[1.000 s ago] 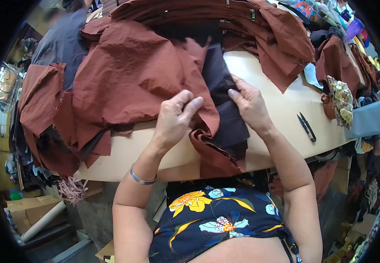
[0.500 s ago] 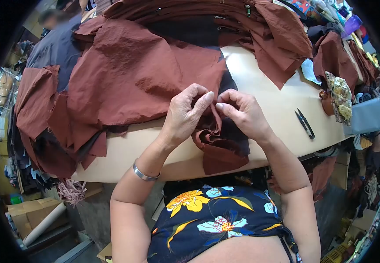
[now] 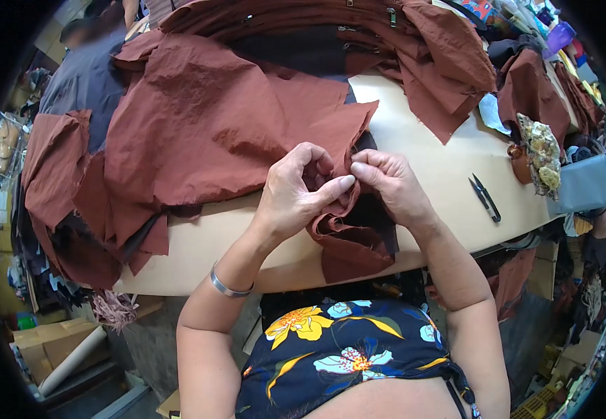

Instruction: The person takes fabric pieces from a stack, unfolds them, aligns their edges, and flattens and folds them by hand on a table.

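Where the reddish-brown cloth [image 3: 205,133] comes to its frayed right edge, two hands meet over the middle of the counter [image 3: 442,171].

Head view, sole camera:

Reddish-brown cloth: one broad, creased piece, spread from left to centre; edge bunched between the hands, one corner jutting beyond them on the far side.

Left hand [image 3: 292,185]: narrow; thumb and bent fingers closed about a fold of the cloth; metal bracelet [image 3: 230,283] on the forearm.

Right hand [image 3: 392,183]: narrow; thumb and forefinger pinched on the same edge, just beside the left thumb.

Dark cloth [image 3: 380,220]: under the edge, showing below the right hand.

Curled fold [image 3: 353,253]: reddish-brown, near side, at the counter's near rim; whether joined to the broad piece, cannot be told.

Black snips [image 3: 485,199]: right, lying on the counter, apart from both hands.

Heaped garment parts [image 3: 449,59]: far side, reddish-brown, zips [image 3: 392,17] attached.

Step in hand, as judged: fingering the raw edge, perhaps bringing layers together. Next move, as judged: calls for both pinches firm and close, layers level, lest the loose weave slip or fray; the snips seem unneeded for it.
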The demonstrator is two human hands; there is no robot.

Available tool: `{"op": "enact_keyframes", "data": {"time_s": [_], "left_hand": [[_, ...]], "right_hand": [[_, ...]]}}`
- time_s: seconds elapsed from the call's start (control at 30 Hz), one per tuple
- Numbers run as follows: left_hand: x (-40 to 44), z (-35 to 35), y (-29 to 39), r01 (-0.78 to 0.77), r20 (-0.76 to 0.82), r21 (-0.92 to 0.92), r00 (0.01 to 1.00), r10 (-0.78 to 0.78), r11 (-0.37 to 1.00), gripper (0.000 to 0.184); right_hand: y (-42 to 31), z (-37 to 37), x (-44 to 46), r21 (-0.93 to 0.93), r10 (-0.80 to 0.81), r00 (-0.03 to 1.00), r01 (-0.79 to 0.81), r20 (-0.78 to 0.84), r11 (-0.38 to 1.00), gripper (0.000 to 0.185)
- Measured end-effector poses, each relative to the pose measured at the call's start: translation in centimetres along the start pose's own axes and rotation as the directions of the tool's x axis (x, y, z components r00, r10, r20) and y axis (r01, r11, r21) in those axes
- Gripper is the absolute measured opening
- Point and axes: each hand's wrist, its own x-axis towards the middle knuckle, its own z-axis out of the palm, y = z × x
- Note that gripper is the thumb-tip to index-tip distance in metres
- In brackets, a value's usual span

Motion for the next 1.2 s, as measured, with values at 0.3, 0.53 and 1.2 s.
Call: {"op": "enact_keyframes", "data": {"time_s": [0.3,0.53,1.2], "left_hand": [[0.5,-1.6,-1.1,0.109,0.019,-0.396,0.994,-0.11,0.912,0.012],[0.7,-1.8,0.0,0.309,0.248,-0.248,0.937,-0.248,0.918,0.021],[0.6,-1.7,0.3,-0.324,-0.317,-0.347,0.924,0.215,0.88,0.015]], "right_hand": [[-0.4,-0.2,0.1,-0.63,-0.357,0.913,0.16,-0.199,0.76,0.009],[-1.4,0.4,0.3,-0.647,-0.355,0.935,0.272,0.003,0.713,0.008],[-5.0,3.4,0.1,-0.832,-0.46,0.827,0.479,0.322,0.279,0.022]]}}
